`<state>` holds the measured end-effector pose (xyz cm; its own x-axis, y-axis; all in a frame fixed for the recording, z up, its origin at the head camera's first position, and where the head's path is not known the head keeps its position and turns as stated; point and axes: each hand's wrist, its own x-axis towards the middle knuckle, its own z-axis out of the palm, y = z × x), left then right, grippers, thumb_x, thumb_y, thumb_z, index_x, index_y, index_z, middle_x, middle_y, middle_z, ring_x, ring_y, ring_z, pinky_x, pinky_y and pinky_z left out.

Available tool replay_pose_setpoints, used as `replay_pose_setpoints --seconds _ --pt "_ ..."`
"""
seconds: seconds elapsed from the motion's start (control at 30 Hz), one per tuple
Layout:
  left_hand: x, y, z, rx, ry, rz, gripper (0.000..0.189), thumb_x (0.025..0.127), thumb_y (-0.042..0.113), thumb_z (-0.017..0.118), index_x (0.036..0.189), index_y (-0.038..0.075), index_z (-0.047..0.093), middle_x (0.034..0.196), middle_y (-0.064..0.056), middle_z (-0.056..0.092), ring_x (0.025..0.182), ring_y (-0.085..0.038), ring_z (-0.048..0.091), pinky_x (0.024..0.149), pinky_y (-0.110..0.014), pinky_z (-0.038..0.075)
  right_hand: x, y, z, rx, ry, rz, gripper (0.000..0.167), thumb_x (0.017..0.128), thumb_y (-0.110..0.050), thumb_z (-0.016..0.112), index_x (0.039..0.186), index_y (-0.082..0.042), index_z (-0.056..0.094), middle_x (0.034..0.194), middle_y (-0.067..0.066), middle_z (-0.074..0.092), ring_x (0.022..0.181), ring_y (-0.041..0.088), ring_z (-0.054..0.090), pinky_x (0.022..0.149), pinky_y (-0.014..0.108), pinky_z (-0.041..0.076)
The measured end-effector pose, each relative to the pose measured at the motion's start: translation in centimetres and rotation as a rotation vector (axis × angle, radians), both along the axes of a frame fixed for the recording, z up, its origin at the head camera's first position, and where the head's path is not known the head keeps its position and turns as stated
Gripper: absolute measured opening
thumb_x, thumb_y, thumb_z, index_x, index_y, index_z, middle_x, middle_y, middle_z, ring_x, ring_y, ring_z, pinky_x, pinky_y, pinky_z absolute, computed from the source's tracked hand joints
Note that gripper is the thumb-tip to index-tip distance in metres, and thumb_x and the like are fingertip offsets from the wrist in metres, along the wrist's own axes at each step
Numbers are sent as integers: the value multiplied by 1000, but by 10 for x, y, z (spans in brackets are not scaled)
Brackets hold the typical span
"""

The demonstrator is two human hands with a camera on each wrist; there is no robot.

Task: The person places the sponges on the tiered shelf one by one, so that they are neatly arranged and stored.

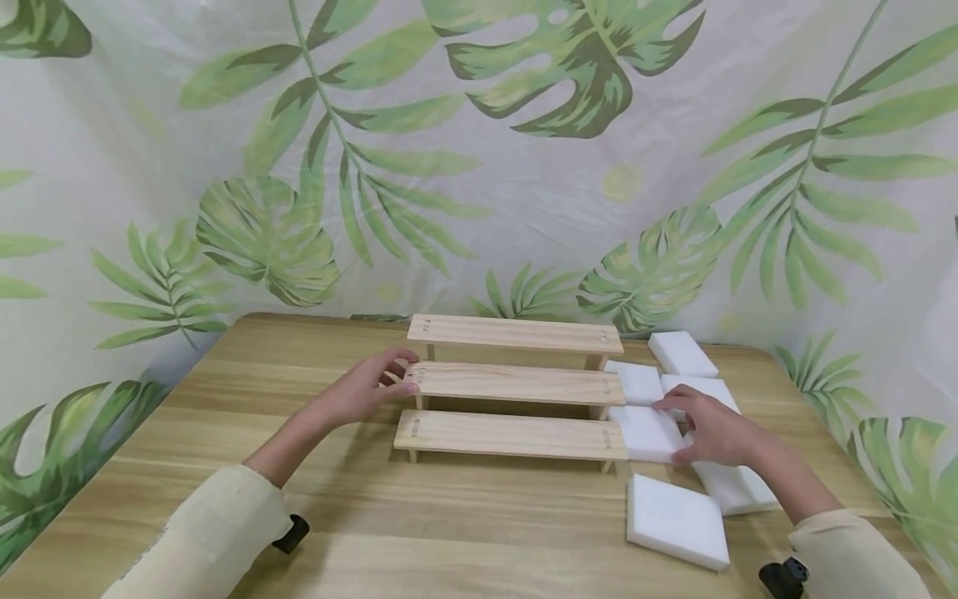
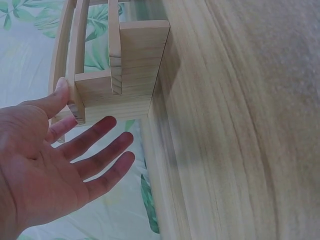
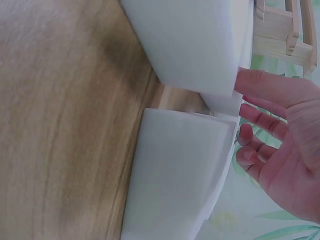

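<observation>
A three-tier wooden display stand (image 1: 516, 381) sits mid-table, its planks rising toward the back. My left hand (image 1: 368, 387) pinches the left end of the middle plank between thumb and index finger. In the left wrist view, the other fingers of that left hand (image 2: 60, 165) are spread below the plank (image 2: 77, 100). To the stand's right lies a square white foam block (image 1: 645, 433). My right hand (image 1: 714, 428) grips that block at its right side, index finger at the far corner and thumb at the near one. The right wrist view shows the thumb (image 3: 260, 85) against a white block's edge.
More white foam blocks lie around the right hand: one in front (image 1: 677, 520), one under the hand (image 1: 737, 487), and several behind, the farthest (image 1: 683, 353) near the table's back edge. A leaf-patterned curtain (image 1: 524, 208) hangs behind the wooden table (image 1: 449, 532).
</observation>
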<state>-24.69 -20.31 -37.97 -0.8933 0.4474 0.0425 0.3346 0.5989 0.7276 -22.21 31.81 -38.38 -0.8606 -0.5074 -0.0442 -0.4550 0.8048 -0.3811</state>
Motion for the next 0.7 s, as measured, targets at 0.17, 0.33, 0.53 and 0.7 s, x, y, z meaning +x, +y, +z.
replay_pose_setpoints --seconds 0.17,0.33,0.53,0.7 --pt "-2 0 1 4 -15 -7 45 106 22 63 143 1 50 132 -27 59 112 -42 63 89 -51 55 -1 1 -2 -6 1 -7 75 66 -15 99 127 9 63 117 18 57 83 15 51 71 30 45" --pt "-2 1 0 11 -25 -7 45 106 23 63 144 1 49 130 -26 60 110 -40 65 87 -49 56 0 2 -2 -4 13 -23 73 65 -17 99 123 7 63 119 21 57 85 17 53 73 31 47" --pt "-2 1 0 16 -33 -6 45 106 23 63 143 2 49 128 -25 60 106 -38 66 83 -46 56 3 9 4 -42 27 -13 70 65 -18 97 122 4 63 110 10 63 84 17 50 71 31 44" --pt "-1 0 1 16 -39 -10 45 106 23 63 143 2 49 126 -26 60 105 -37 66 83 -46 56 3 15 10 -65 96 15 71 64 -17 98 123 3 64 114 13 67 92 25 57 78 39 49"
